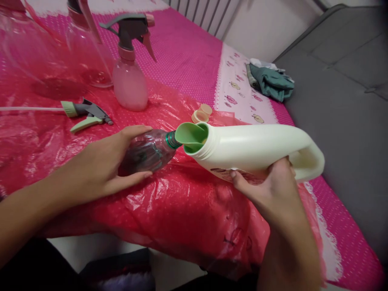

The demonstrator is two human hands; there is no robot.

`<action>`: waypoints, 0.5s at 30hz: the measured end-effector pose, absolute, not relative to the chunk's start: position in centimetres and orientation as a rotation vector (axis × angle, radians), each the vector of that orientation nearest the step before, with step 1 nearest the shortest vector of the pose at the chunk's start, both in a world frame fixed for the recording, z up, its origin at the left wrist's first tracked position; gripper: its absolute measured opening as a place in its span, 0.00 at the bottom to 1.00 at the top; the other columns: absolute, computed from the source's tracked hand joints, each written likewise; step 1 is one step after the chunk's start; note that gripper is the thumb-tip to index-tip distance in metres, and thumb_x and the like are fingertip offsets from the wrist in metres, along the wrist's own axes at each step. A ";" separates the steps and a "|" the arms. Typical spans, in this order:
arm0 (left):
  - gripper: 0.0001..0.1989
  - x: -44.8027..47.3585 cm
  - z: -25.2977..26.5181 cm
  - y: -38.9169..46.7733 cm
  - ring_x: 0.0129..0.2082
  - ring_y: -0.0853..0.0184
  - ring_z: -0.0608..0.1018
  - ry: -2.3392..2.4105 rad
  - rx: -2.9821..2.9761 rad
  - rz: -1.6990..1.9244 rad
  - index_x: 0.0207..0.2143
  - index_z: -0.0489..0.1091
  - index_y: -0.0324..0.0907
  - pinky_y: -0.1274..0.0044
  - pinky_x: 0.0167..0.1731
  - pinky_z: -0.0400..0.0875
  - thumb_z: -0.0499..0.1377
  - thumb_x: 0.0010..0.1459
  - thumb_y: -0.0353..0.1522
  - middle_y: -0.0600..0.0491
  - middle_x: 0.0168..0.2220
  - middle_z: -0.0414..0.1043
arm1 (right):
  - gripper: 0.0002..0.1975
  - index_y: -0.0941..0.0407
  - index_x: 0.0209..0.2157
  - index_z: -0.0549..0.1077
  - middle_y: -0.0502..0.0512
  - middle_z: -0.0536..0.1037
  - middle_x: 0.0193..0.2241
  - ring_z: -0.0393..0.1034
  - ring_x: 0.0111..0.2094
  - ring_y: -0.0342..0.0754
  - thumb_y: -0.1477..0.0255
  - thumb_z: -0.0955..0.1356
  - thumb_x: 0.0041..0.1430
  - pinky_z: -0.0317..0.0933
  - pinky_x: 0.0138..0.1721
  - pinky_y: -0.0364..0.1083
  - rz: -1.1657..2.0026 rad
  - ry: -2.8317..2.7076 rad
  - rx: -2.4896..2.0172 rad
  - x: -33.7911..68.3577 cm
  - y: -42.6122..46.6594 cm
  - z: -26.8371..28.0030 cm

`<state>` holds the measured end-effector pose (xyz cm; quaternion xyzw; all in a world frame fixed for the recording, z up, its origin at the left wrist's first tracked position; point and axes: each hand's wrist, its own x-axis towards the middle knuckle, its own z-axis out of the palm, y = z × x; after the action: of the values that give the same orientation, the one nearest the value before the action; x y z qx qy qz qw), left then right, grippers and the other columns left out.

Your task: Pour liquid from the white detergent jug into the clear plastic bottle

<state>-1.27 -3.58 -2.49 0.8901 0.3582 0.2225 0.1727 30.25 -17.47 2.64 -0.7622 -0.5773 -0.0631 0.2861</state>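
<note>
My left hand [121,161] is wrapped round a clear plastic bottle [154,149] with a green threaded neck. In my right hand [269,186] is a large cream-coloured jug [251,141], tipped onto its side with its mouth towards the bottle. A green pouring spout [190,135] sits in the jug's mouth, its lip right at the bottle's neck. Whether liquid is flowing I cannot tell. Just behind the spout lies a yellowish cap [202,114]. A green and grey spray trigger [87,113] with its long tube rests beyond my left hand.
A spray bottle [131,83] with cloudy pink-looking contents stands at the back, beside a clear spray bottle [91,56] and another clear bottle [27,52]. Red plastic sheeting [182,202] covers the bed. Folded clothes [269,79] lie near the grey headboard [339,76].
</note>
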 end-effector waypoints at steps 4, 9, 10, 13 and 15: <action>0.41 -1.4 -2.6 -3.5 0.51 0.50 0.84 0.993 2.522 0.650 0.72 0.54 0.52 0.60 0.51 0.78 0.58 0.62 0.56 0.49 0.58 0.78 | 0.35 0.58 0.58 0.66 0.64 0.71 0.48 0.64 0.57 0.70 0.53 0.71 0.54 0.58 0.61 0.73 -0.188 -1.609 -2.037 30.6 -17.6 2.6; 0.40 -1.4 -2.5 -3.6 0.52 0.51 0.84 0.965 2.535 0.665 0.72 0.53 0.51 0.61 0.52 0.77 0.58 0.63 0.55 0.49 0.58 0.78 | 0.35 0.58 0.59 0.65 0.65 0.71 0.48 0.65 0.57 0.69 0.54 0.71 0.55 0.58 0.61 0.72 -0.198 -1.626 -2.031 30.7 -17.6 2.6; 0.40 -1.4 -2.5 -3.6 0.52 0.51 0.84 0.965 2.534 0.667 0.72 0.53 0.51 0.61 0.52 0.77 0.58 0.63 0.54 0.49 0.58 0.78 | 0.35 0.58 0.58 0.65 0.65 0.71 0.47 0.65 0.56 0.69 0.53 0.71 0.55 0.58 0.61 0.72 -0.206 -1.618 -2.035 30.7 -17.6 2.6; 0.40 -1.5 -2.6 -3.6 0.51 0.51 0.84 0.972 2.534 0.664 0.72 0.53 0.51 0.61 0.52 0.78 0.58 0.63 0.55 0.49 0.58 0.77 | 0.34 0.58 0.57 0.66 0.65 0.71 0.48 0.65 0.57 0.68 0.52 0.72 0.55 0.58 0.61 0.70 -0.219 -1.606 -2.036 30.6 -17.6 2.5; 0.41 -1.5 -2.6 -3.6 0.51 0.51 0.84 0.979 2.533 0.660 0.72 0.53 0.51 0.61 0.52 0.78 0.58 0.63 0.55 0.49 0.58 0.78 | 0.34 0.58 0.57 0.66 0.64 0.71 0.49 0.65 0.56 0.68 0.52 0.71 0.56 0.59 0.60 0.70 -0.221 -1.614 -2.026 30.5 -17.6 2.5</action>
<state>-1.47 -3.59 -2.62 0.8927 0.3449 0.2327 0.1729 30.49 -17.64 2.46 -0.7509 -0.5982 -0.0821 0.2675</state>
